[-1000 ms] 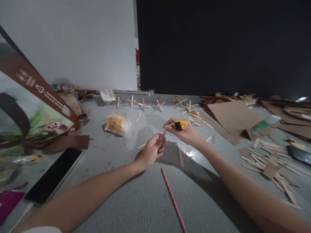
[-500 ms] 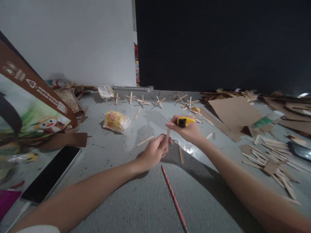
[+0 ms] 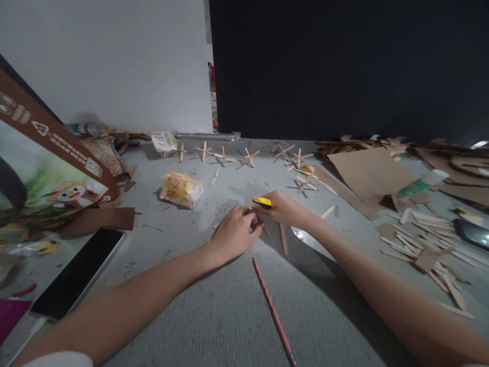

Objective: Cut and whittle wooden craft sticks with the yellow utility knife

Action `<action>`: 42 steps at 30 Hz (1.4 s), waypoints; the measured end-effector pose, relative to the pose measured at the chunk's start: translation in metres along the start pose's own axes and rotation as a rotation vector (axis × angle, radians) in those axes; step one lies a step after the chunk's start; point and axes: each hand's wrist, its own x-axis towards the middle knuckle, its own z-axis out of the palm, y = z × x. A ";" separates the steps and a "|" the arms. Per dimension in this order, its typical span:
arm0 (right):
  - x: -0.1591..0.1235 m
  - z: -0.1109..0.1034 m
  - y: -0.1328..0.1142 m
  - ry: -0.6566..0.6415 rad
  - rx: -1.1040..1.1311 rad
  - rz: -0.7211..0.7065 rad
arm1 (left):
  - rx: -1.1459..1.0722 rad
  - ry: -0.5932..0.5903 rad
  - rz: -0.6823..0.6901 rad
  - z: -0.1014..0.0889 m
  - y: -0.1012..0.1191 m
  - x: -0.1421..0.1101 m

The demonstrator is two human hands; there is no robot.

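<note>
My right hand point(image 3: 283, 208) is closed around a yellow and black tool that looks like a utility knife point(image 3: 263, 202). Its tip is hidden by my fingers. My left hand point(image 3: 237, 229) rests low over the table with bent fingers, close against the right one. Between the two hands a wooden craft stick point(image 3: 266, 228) shows in part, held by the left fingers. Another craft stick point(image 3: 283, 239) lies just right of them. The end of one more pokes out from behind the left hand. A thin red rod point(image 3: 272, 308) lies in front of both hands.
Crossed-stick pieces point(image 3: 250, 158) stand in a row at the back. A yellow wrapped packet point(image 3: 181, 190) lies left of centre. At left are a phone point(image 3: 78, 272) and a printed bag point(image 3: 57, 173). Loose sticks point(image 3: 443, 285), cardboard point(image 3: 367, 173) and a glue stick point(image 3: 424, 183) are at right.
Both hands have come down to the table and closer together. The craft stick, held upright earlier, is now mostly hidden. The yellow tool has turned and moved left with my right hand.
</note>
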 end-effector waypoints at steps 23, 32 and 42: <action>-0.004 0.003 -0.019 0.659 1.243 0.224 | 0.103 -0.109 0.020 0.001 0.002 0.002; 0.001 0.029 -0.016 0.574 1.345 0.264 | 0.029 -0.057 -0.115 0.004 0.001 0.002; 0.002 0.035 -0.014 0.497 1.385 0.244 | 0.039 -0.052 -0.161 0.003 0.003 0.002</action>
